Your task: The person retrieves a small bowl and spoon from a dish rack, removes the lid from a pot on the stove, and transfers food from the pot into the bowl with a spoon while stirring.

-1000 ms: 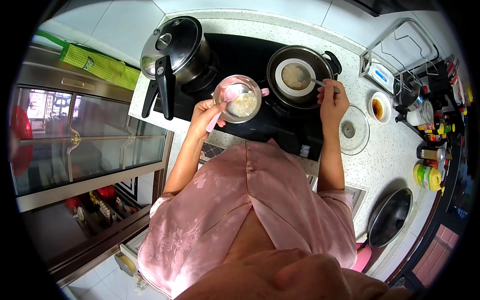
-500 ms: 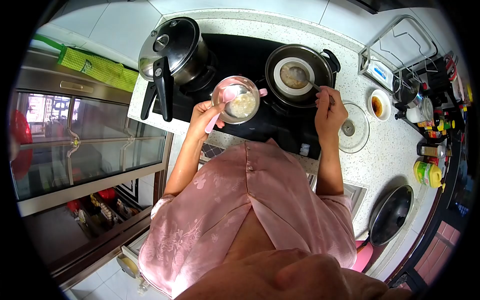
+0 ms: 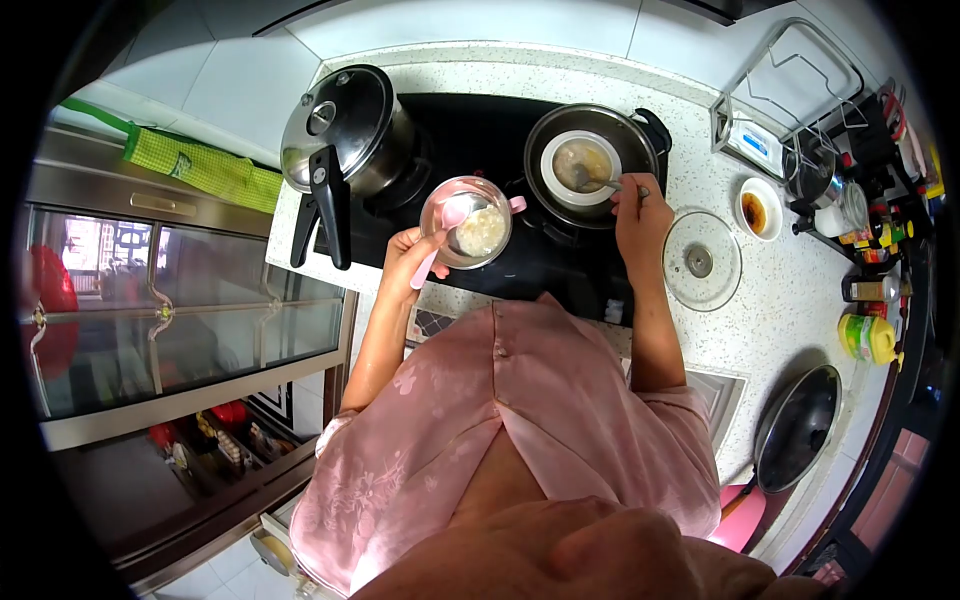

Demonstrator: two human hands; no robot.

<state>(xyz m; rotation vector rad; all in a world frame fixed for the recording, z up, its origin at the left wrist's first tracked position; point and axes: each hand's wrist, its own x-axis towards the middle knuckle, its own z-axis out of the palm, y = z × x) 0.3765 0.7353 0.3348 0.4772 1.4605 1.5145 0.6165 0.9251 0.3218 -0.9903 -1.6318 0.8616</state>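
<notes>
My left hand (image 3: pixel 410 258) is closed on the near-left side of a small metal bowl (image 3: pixel 468 184) with a pink handle, and on a pink spoon (image 3: pixel 424 268) leaning inside it. Pale, lumpy food (image 3: pixel 482 231) lies in the bowl. My right hand (image 3: pixel 643 210) pinches the handle of a metal spoon (image 3: pixel 603 184). That spoon's head dips into a white bowl (image 3: pixel 551 158) holding pale, brothy food. The white bowl sits inside a dark pot (image 3: pixel 538 128) on the black cooktop (image 3: pixel 470 125).
A pressure cooker (image 3: pixel 345 135) stands left on the cooktop, its black handle pointing towards me. Right of my right arm are a glass lid (image 3: pixel 702 285) and a small dish (image 3: pixel 760 210) with brown sauce. A wire rack (image 3: pixel 790 80), bottles and a dark wok lid (image 3: pixel 797 430) line the right side.
The metal spoon's head has moved to the near side of the white bowl, its handle lying more level. My left hand keeps its hold. The whole view has shifted slightly.
</notes>
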